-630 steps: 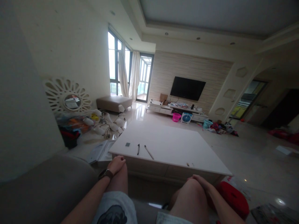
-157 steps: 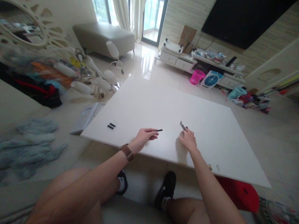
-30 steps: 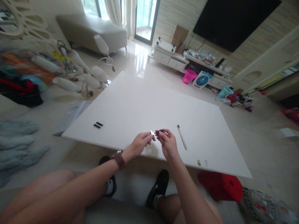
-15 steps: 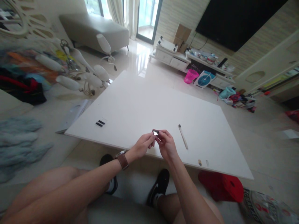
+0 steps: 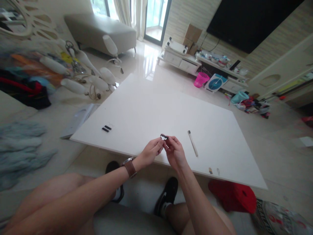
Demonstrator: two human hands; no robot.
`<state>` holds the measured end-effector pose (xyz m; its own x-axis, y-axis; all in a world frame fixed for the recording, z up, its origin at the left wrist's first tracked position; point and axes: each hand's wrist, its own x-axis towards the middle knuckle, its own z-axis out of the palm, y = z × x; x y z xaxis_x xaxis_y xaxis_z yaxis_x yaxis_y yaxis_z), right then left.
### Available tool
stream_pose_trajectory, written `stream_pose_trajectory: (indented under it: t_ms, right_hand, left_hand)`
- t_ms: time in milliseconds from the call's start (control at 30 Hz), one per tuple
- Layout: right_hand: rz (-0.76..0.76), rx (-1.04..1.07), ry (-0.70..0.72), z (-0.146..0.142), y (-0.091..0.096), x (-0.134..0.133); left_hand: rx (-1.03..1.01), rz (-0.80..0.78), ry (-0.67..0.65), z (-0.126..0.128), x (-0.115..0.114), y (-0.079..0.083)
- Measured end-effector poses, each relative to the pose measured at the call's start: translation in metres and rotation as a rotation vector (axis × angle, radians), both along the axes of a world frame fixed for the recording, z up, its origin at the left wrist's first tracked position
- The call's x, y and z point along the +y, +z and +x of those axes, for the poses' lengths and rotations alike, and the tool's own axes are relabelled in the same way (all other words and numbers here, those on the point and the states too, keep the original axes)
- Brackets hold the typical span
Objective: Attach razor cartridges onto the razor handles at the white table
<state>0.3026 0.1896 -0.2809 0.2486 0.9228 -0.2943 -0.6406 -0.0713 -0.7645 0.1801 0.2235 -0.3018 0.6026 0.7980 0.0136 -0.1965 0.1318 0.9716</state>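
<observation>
My left hand [image 5: 150, 151] and my right hand [image 5: 175, 152] meet over the near edge of the white table [image 5: 151, 107]. Both pinch one small dark and shiny object [image 5: 163, 137] between their fingertips; I cannot make out what it is. A brown watch [image 5: 129, 166] sits on my left wrist. A thin pale stick with a dark tip [image 5: 192, 147] lies on the table just right of my right hand. Two small black pieces [image 5: 106, 128] lie near the table's left corner.
Two tiny items [image 5: 213, 170] rest near the table's front right edge. A red stool [image 5: 233, 195] stands below that edge. A chandelier with white shades [image 5: 88, 75] lies on the floor at left, beside a flat white booklet [image 5: 78, 119]. My black shoes [image 5: 167, 195] are under the table.
Over the last second my hands have drawn closer together around the small object, which had stretched between them. Five seconds ago each hand held a separate piece apart over the table.
</observation>
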Motion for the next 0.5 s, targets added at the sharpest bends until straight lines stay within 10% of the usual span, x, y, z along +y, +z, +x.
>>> stream_pose_trajectory:
  t_ms: [500]
  right_hand:
    - [0.040, -0.064, 0.003, -0.0022, -0.0008, 0.0007]
  left_hand:
    - [-0.025, -0.036, -0.025, 0.0002, -0.0008, -0.0029]
